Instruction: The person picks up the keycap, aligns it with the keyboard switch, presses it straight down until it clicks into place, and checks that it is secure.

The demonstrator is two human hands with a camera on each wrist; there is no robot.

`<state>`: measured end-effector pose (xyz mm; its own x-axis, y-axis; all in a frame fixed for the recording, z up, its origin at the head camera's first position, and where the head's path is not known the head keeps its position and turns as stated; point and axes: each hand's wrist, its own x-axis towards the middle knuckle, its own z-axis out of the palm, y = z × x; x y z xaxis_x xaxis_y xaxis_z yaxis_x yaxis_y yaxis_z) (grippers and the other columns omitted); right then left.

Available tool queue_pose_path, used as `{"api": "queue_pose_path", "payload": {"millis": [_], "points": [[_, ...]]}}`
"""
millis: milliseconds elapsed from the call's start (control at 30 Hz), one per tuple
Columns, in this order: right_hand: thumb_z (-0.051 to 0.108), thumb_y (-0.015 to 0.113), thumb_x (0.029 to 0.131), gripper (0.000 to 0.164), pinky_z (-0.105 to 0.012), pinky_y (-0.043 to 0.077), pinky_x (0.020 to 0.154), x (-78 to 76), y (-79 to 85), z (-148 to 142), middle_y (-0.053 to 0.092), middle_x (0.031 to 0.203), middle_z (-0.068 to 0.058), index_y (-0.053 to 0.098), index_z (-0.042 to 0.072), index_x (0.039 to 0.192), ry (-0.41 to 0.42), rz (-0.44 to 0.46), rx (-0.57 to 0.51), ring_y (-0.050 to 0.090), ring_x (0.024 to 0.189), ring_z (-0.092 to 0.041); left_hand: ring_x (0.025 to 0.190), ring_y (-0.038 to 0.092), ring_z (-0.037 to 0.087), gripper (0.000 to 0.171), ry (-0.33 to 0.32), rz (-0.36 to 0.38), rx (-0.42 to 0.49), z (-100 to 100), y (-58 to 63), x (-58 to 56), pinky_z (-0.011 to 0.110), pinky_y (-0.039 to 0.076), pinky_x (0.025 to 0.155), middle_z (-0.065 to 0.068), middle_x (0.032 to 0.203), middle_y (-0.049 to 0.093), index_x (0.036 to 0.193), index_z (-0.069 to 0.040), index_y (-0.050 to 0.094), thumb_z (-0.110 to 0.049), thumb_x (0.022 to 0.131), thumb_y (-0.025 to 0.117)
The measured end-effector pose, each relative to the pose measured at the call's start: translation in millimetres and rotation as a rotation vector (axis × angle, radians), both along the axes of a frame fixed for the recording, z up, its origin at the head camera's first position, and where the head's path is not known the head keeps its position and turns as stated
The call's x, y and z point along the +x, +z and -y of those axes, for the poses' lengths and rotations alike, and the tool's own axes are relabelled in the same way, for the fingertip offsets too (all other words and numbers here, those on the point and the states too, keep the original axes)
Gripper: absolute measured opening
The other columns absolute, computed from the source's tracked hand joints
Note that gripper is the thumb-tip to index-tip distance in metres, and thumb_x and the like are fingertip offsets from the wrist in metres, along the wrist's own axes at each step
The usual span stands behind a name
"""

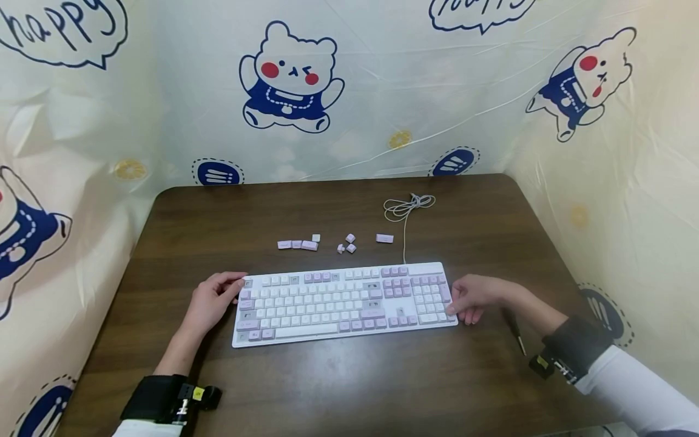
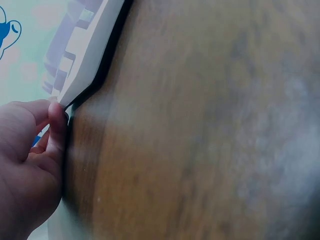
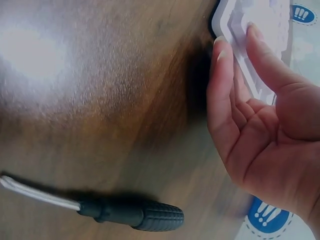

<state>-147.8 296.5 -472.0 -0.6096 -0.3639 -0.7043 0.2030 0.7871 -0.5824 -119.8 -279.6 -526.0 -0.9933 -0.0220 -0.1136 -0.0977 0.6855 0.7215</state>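
**While both hands hold it by its ends, the keyboard (image 1: 322,308) sits mid-surface (image 1: 338,388)**

Left hand (image 1: 212,300): pinching the keyboard's far left corner between thumb and fingers. Right hand (image 1: 474,297): gripping the right edge toward the near corner, thumb on top, other fingers along the side. Can't tell if the board is fully down or slightly raised.

Board is white with white and lilac keys, set a bit askew. Behind it: a row of three lilac keycaps (image 1: 297,244) with a pale keycap (image 1: 316,238) at its right end, a cluster of three small keycaps (image 1: 351,248), and one longer lilac keycap (image 1: 384,238) further right. Cable (image 1: 419,201) is coiled near the back edge. Black-handled tool (image 3: 145,215) with metal shaft lies near the right hand, partly under the forearm in the head view.
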Motion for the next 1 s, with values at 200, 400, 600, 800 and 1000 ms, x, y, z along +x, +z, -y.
{"api": "queue_pose_path", "payload": {"millis": [200,400,600,800,1000], "points": [[0.027,0.081,0.093,0.030,-0.036,0.059,0.063,3.3,3.1,-1,0.069,0.077,-0.008,0.061,0.004,0.092,0.012,-0.011,-0.067,0.069,0.064,-0.019,0.096,0.055,0.028,0.038,-0.002,0.005,-0.005,2,1.3,1.2,0.032,0.045,0.076,0.016,0.116,0.062,0.137,-0.008,0.067,-0.032,0.109,0.057],[0.027,0.078,0.096,0.028,-0.037,0.059,0.065,2.5,7.5,-1,0.069,0.078,-0.008,0.062,0.004,0.092,0.056,-0.027,-0.071,0.069,0.067,-0.020,0.097,0.055,0.028,0.040,0.001,0.017,-0.001,3,2.6,0.6,0.033,0.045,0.078,0.015,0.116,0.062,0.138,-0.008,0.066,-0.034,0.109,0.056],[0.033,0.074,0.098,0.029,-0.037,0.056,0.064,-5.2,31.7,7,0.069,0.080,-0.007,0.066,0.007,0.090,0.191,-0.096,0.078,0.066,0.070,-0.020,0.097,0.055,0.027,0.039,0.005,0.021,0.006,-1,5.2,1.8,0.032,0.046,0.077,0.016,0.117,0.062,0.138,-0.008,0.066,-0.033,0.109,0.056],[0.027,0.070,0.101,0.017,-0.034,0.050,0.066,-27.9,47.5,18,0.065,0.082,-0.005,0.069,0.011,0.096,0.306,-0.328,0.114,0.061,0.072,-0.018,0.096,0.055,0.027,0.040,0.004,0.023,0.010,-1,4.3,0.8,0.030,0.047,0.076,0.015,0.116,0.062,0.138,-0.009,0.066,-0.034,0.109,0.056],[0.020,0.069,0.101,0.007,-0.031,0.048,0.065,-50.5,40.9,39,0.064,0.079,0.001,0.070,0.015,0.097,0.358,-0.524,0.105,0.056,0.071,-0.013,0.095,0.055,0.027,0.040,0.001,0.021,0.013,1,2.9,0.4,0.030,0.046,0.076,0.014,0.115,0.062,0.138,-0.009,0.066,-0.034,0.109,0.056]]}}
